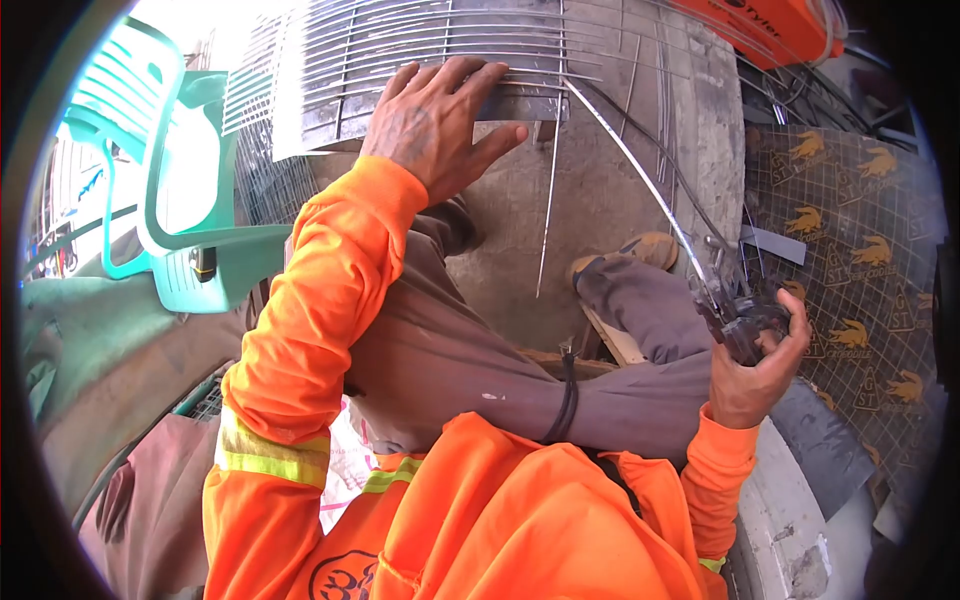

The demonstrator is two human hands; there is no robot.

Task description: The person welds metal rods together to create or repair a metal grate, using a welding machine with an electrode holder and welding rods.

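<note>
1. Nearest the lens is the person's orange shirt (520,500), with reflective bands on the sleeves. Brown trousers (450,340) run from it toward the wire grille (400,45), and a black cable (568,400) is draped across the thigh.
2. The wire grille lies at the far end of the scene, past the knees. Its wires run side to side. A flat metal strip (525,103) lies along the grille's near edge.
3. The left hand (435,125) lies palm down on the near edge of the grille. The fingers are spread wide and flat, with the thumb out along the strip. It grips nothing.
4. The right hand (755,375) is well to the right of the grille and nearer the body. It is closed around a dark tool (740,320), whose type cannot be told.
5. A long thin rod (640,175) leaves the tool and runs on a diagonal, up and leftward. Its far end reaches the grille's near edge, just right of the left hand's fingers. Whether it touches the strip cannot be told.
6. A second thin rod (547,200) points straight out from the grille's near edge toward the person, over the concrete.
7. A shoe (645,250) rests on the ground below the grille, to its right.
8. A green plastic chair (190,260) stands left of the grille, and a patterned sheet (860,230) lies far to its right.
</note>
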